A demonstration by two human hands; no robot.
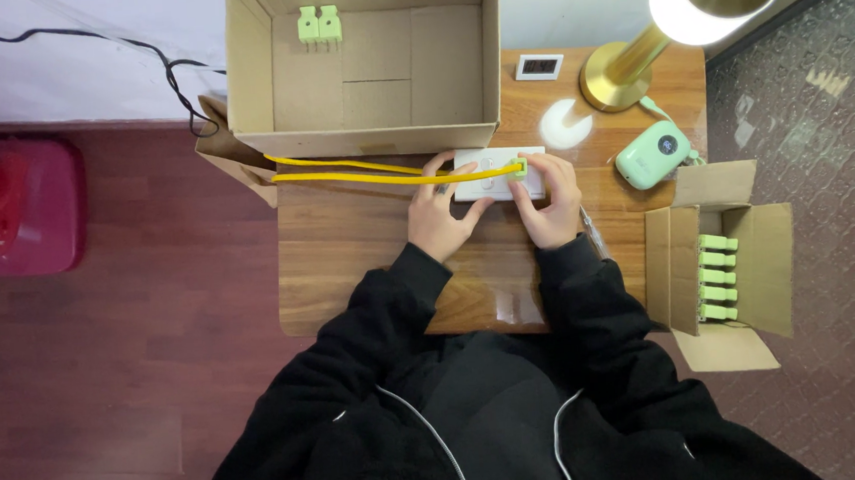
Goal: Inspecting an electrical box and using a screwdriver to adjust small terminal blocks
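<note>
Two hands at centre of wooden surface, both on a white socket block lying flat, just in front of the large open carton. Left hand: fingers curled round the block's left end, closed on it, thumb side touching the yellow cable. Right hand: fingertips pinched narrow on a small green plug sitting at the block's right part; cable runs from plug leftward off the surface edge, doubled in two strands. Pose: both forearms in black sleeves come up from below, wrists low near the surface, elbows tucked, hands angled inward toward each other. Handling note (judgement): steady the block w/ left hand so it can't slide, keep plug square to the face, press straight, no twist; keep cable slack clear of fingers. Whether plug is fully seated: cannot tell. Nearby: 2 green plugs upright inside large carton, back wall; small carton right of surface w/ row of approx. 5 green plugs; brass lamp, lit; mint-green gadget; small white clock display; red bin on floor, far left.
</note>
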